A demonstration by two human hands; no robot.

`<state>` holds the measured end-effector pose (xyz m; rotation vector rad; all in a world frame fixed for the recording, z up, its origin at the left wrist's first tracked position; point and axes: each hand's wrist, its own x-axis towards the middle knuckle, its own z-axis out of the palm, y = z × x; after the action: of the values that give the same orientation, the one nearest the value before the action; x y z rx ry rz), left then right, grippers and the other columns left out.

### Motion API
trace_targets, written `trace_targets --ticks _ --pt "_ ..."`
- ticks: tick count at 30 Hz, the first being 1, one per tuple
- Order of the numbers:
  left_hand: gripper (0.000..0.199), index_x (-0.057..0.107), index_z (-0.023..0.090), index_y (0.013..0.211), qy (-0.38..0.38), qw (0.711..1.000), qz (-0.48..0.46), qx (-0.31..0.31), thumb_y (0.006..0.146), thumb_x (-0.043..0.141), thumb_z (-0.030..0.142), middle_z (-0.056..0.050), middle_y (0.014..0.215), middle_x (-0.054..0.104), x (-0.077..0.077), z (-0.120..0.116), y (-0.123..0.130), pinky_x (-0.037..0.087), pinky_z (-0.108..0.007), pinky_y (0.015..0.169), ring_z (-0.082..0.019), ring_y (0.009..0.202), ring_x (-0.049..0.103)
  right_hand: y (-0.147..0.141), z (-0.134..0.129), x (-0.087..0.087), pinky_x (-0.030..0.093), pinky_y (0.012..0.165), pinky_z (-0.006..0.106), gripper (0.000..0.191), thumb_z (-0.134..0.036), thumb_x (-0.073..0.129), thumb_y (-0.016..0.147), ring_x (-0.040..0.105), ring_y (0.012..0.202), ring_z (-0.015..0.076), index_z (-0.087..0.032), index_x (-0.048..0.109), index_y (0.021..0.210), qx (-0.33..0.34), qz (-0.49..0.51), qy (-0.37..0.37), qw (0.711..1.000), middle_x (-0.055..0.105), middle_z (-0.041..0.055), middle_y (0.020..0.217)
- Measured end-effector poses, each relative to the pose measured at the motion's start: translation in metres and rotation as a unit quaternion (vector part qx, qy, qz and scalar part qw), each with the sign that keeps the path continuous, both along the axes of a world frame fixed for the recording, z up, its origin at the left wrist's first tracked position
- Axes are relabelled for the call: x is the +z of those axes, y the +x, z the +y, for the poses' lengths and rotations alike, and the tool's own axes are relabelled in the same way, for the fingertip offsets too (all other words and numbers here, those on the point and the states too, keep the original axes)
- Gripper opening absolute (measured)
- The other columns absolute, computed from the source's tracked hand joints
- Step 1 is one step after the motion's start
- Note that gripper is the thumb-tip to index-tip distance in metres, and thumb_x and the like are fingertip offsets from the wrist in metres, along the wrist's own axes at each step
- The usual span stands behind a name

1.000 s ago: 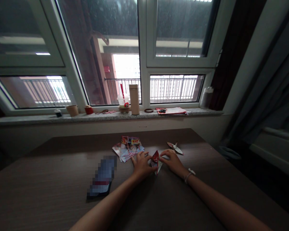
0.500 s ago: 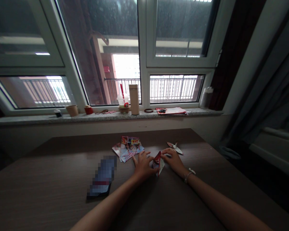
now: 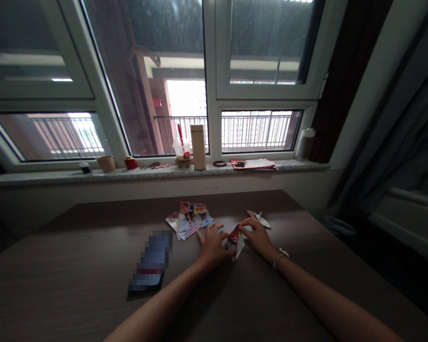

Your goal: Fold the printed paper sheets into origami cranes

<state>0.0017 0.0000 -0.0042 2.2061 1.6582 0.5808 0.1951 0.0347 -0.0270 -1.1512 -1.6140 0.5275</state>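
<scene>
Between my two hands is a folded piece of printed paper (image 3: 236,241), red and white, narrowing to a point at top and bottom. My left hand (image 3: 214,244) grips its left side, with the thumb near the lower part and the other fingers partly spread. At the upper right edge, the fingertips of my right hand (image 3: 258,237) pinch the paper; a light bracelet circles that wrist. Just beyond the right hand lies a folded paper figure (image 3: 259,218) with pointed ends, shaped like a crane.
Printed paper sheets (image 3: 192,219) lie stacked behind my left hand. A phone (image 3: 151,261), its screen blurred out, is on the table (image 3: 74,270) to the left. A beige flask (image 3: 199,148), a paper cup (image 3: 107,164) and scissors (image 3: 239,164) stand or lie along the windowsill.
The folded paper has tilted slightly, and its top point has shifted a little to the right with my right fingertips. My left hand has hardly moved.
</scene>
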Motion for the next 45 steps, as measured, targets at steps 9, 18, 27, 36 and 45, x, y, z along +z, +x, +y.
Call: trace_targets --ticks 9,18,27,36,45 --pt "0.045 0.072 0.033 0.11 -0.003 1.0 0.004 0.002 0.067 0.076 0.047 -0.006 0.148 0.046 -0.002 0.001 0.0 -0.003 -0.074 0.111 -0.04 0.143 0.023 -0.002 0.002 0.0 0.04 0.096 0.041 0.029 -0.048 0.057 0.087 0.058 0.097 0.0243 -0.022 0.069 0.081 0.0 -0.019 0.0 1.0 0.067 0.0052 0.09" --pt "0.04 0.072 0.032 0.105 0.002 1.0 -0.002 0.024 0.068 0.077 0.046 -0.006 0.146 0.048 0.0 0.0 0.0 0.0 -0.072 0.112 -0.038 0.143 0.025 -0.002 0.0 -0.004 0.04 0.097 0.041 0.025 -0.045 0.057 0.087 0.055 0.102 0.0251 -0.023 0.069 0.085 -0.006 -0.037 -0.002 0.999 0.065 0.0062 0.094" --pt "0.04 0.071 0.031 0.107 0.0 0.999 0.005 0.037 0.07 0.075 0.045 -0.006 0.146 0.048 0.003 -0.002 0.001 0.004 -0.068 0.113 -0.036 0.142 0.026 -0.001 0.0 -0.008 0.039 0.098 0.045 0.017 -0.036 0.062 0.085 0.054 0.102 0.0269 -0.023 0.071 0.078 -0.025 -0.081 -0.004 0.996 0.062 0.0072 0.094" --pt "0.041 0.07 0.033 0.109 -0.002 0.999 -0.013 0.041 0.07 0.075 0.042 -0.006 0.145 0.05 0.004 -0.001 0.001 0.002 -0.07 0.112 -0.036 0.142 0.027 -0.002 -0.003 -0.01 0.038 0.101 0.046 0.008 -0.029 0.069 0.079 0.051 0.107 0.0276 -0.023 0.073 0.075 -0.053 -0.121 -0.018 0.991 0.061 0.0085 0.102" --pt "0.041 0.069 0.031 0.112 0.004 0.999 -0.014 0.045 0.072 0.073 0.041 -0.006 0.145 0.05 0.001 0.0 0.0 0.002 -0.069 0.113 -0.037 0.142 0.026 -0.003 -0.007 -0.005 0.037 0.101 0.043 0.007 -0.028 0.071 0.078 0.05 0.109 0.0276 -0.022 0.074 0.076 -0.041 -0.149 -0.041 0.987 0.061 0.008 0.104"
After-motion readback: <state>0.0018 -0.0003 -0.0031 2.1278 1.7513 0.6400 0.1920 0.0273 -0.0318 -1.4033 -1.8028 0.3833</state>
